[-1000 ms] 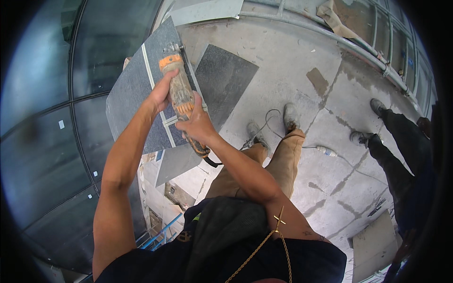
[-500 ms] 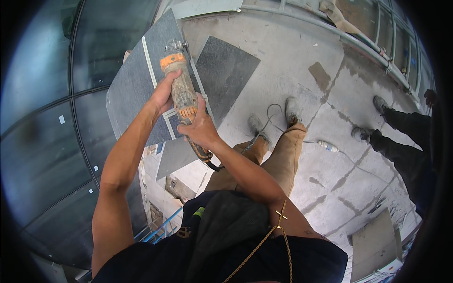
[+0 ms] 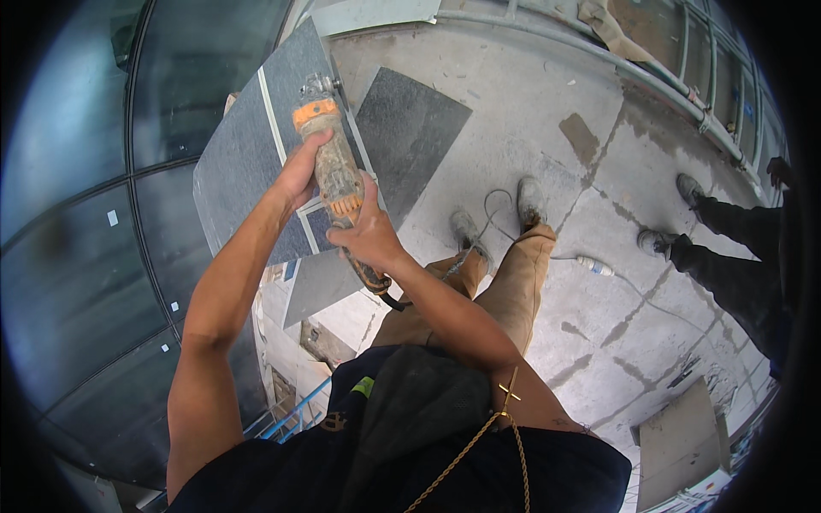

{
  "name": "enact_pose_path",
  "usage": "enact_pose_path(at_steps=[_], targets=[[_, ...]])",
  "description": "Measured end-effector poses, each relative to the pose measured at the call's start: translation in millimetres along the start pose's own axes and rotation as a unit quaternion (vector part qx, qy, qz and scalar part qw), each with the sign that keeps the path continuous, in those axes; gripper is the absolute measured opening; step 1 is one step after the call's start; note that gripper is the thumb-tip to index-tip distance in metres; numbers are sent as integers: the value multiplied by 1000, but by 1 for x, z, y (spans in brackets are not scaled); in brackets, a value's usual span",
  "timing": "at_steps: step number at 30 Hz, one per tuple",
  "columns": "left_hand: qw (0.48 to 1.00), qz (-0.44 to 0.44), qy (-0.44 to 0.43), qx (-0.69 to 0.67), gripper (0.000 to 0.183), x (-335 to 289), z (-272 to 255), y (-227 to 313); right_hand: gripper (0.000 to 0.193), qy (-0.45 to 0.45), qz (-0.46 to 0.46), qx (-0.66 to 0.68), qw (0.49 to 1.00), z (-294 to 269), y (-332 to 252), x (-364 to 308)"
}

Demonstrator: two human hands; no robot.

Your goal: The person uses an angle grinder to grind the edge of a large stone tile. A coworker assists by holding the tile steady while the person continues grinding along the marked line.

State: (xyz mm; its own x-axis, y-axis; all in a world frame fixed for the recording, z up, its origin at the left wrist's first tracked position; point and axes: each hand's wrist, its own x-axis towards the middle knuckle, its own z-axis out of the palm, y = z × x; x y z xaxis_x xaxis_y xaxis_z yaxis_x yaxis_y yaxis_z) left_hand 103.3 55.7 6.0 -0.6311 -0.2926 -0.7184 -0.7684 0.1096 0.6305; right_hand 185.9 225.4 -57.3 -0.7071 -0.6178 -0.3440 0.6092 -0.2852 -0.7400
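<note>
Both my hands are closed round a dusty angle grinder with orange bands on its body. Wrapped round the body just behind its front orange band is my left hand. My right hand grips the rear part, by the orange vents. The grinder's metal head points away from me over a dark grey slab with pale strips across it. Whether the disc touches the slab cannot be made out. A black cord leaves the grinder's rear end near my trousers.
Another dark grey slab lies beyond on the concrete floor. Dark glass panels stand along the left. At right are a co-worker's legs. A cord with a pale connector crosses the floor. Metal railing runs across the far right.
The grinder and both my hands have shifted very slightly to the right. My grip looks the same, and the slabs stay where they were.
</note>
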Motion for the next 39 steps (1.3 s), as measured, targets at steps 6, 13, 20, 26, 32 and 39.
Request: enact_pose_path(at_steps=[6, 13, 20, 26, 32, 39], targets=[[1000, -12, 5, 6, 80, 14, -7, 6, 110, -4, -15, 15, 1000, 0, -8, 12], [999, -34, 22, 9, 76, 20, -7, 24, 109, -24, 16, 33, 999, -5, -27, 27], [1000, -31, 2, -5, 73, 13, -5, 18, 109, -16, 13, 30, 999, -3, -26, 13], [1000, -24, -5, -16, 76, 3, 0, 11, 108, -12, 1, 8, 1000, 0, -16, 4], [1000, -15, -8, -23, 82, -7, 8, 7, 109, -9, -2, 5, 1000, -1, -12, -4], [1000, -17, -8, -18, 83, -10, 6, 0, 109, -6, -2, 12, 1000, -1, -11, -14]])
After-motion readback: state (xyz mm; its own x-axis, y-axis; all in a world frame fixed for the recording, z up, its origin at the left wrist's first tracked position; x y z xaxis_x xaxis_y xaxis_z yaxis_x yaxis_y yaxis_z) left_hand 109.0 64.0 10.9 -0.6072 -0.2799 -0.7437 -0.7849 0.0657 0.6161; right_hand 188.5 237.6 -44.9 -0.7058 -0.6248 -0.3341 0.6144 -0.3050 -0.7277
